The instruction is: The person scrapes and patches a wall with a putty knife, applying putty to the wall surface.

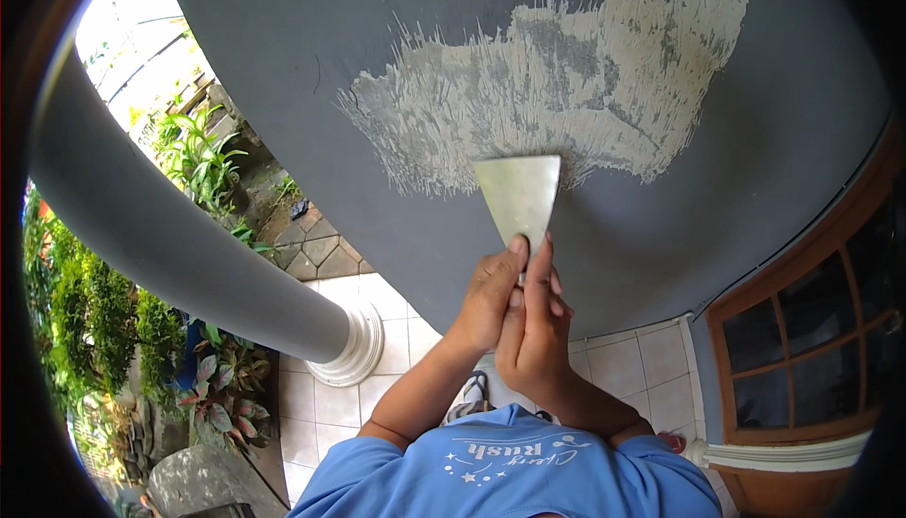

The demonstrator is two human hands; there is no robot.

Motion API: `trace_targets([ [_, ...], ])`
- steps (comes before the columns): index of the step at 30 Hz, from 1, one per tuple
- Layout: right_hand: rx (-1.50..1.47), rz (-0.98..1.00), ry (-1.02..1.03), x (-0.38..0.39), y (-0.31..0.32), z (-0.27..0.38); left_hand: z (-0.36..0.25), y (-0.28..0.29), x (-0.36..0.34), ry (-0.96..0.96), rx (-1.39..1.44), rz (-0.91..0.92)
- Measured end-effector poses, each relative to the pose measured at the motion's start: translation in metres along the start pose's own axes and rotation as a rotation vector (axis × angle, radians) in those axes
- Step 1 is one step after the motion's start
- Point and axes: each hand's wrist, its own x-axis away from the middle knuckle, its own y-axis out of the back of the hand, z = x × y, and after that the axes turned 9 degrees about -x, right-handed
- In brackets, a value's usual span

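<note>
Both hands on the scraper (518, 195) here, left hand (484, 299) and right hand (534, 329) wrapped tight round its hidden handle, mid-frame. Blade edge sits against the grey wall (283, 37), just under the scraped pale patch (566, 75). Looks light, thin and stiff, maybe a bit springy, so I'd grip low by the handle.

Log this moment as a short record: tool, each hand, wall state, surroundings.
tool: metal scraper, broad blade edge against the wall
left hand: gripping the scraper's handle, thumb up at the blade's base
right hand: wrapped beside the left on the same handle
wall: grey paint, with a pale scraped patch just above the blade
surroundings: grey column on white floor tiles, green plants, wooden window frame
</note>
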Motion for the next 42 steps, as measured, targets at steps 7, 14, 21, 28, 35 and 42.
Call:
trace_targets([
  [7, -0.015, 0.008, -0.125, 0.0, -0.004, 0.0, 0.001, 0.001, -0.003, 0.05, 0.017, -0.011],
  [14, 0.021, 0.105, -0.239, 0.021, -0.007, -0.002, 0.026, 0.01, 0.006, 0.097, 0.021, -0.035],
  [21, -0.108, -0.005, 0.007, -0.005, -0.002, -0.014, 0.002, 0.002, -0.004, 0.008, -0.028, -0.055],
  [28, -0.289, -0.188, -0.132, 0.041, -0.009, -0.029, 0.036, 0.002, 0.002, 0.113, -0.219, 0.039],
  [35, -0.299, -0.187, -0.012, 0.024, -0.004, -0.013, 0.014, -0.005, 0.01, 0.089, -0.186, -0.011],
  [42, -0.459, -0.139, -0.14, 0.03, -0.001, -0.032, 0.043, -0.002, 0.0, 0.006, -0.258, -0.095],
])
